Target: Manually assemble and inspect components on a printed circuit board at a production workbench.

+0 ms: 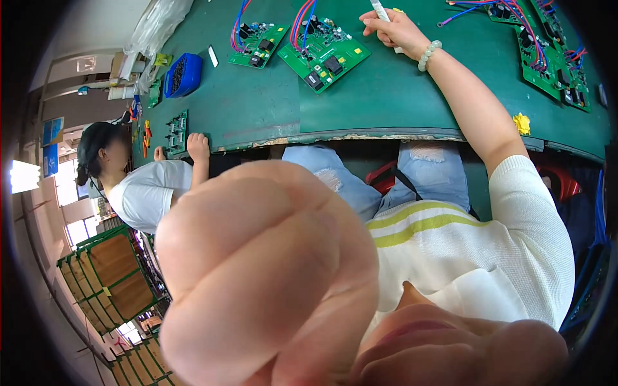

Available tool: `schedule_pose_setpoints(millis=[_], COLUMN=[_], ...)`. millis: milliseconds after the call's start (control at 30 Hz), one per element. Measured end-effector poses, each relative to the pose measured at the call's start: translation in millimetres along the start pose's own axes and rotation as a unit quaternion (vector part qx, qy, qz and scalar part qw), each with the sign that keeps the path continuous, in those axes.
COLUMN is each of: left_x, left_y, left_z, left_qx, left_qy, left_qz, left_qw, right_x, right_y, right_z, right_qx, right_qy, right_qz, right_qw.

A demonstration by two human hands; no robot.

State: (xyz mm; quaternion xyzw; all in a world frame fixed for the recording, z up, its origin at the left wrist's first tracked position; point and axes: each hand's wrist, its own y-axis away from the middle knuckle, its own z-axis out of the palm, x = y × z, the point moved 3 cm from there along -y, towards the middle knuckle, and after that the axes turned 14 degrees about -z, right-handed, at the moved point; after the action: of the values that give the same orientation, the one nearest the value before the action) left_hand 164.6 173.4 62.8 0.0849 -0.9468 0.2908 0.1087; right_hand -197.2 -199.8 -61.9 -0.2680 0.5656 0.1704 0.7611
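Observation:
My left hand (264,257) looms very close to the camera, its fingers curled in. Whatever it may hold is hidden. Over the green bench my right hand (402,31), a pale bead bracelet on its wrist, grips a white marker-like stick (380,9) that runs out of the top of the picture. Just left of that hand lies a green circuit board (328,55) with black parts and red and blue wires. A smaller wired board (257,45) lies beside it.
Several wired boards (544,61) rest at the right, near a crumpled yellow scrap (522,123). At the left are a blue bin (183,76) of small dark parts and a white strip (213,56). A co-worker (145,193) sits there by another board (176,132).

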Motion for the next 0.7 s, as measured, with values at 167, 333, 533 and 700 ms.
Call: schedule_pose_setpoints(millis=[167,333,533,700], left_x=[47,116,207,278], left_y=[-9,-38,-37,-46], left_z=[-34,-26,-38,-49], left_qx=[0.071,0.189,0.234,0.302], left_qy=[0.033,0.086,0.154,0.180], left_qz=[0.056,0.129,0.161,0.201], left_qw=[0.995,0.970,0.946,0.914], right_x=[-3,-5,-6,-8], right_y=[4,14,6,1], right_z=[4,11,9,3], right_qx=[0.001,0.003,0.012,-0.007], right_qy=[-0.001,-0.024,-0.013,-0.020], right_qz=[-0.012,0.038,0.018,0.009], right_qw=[1.000,0.999,1.000,1.000])
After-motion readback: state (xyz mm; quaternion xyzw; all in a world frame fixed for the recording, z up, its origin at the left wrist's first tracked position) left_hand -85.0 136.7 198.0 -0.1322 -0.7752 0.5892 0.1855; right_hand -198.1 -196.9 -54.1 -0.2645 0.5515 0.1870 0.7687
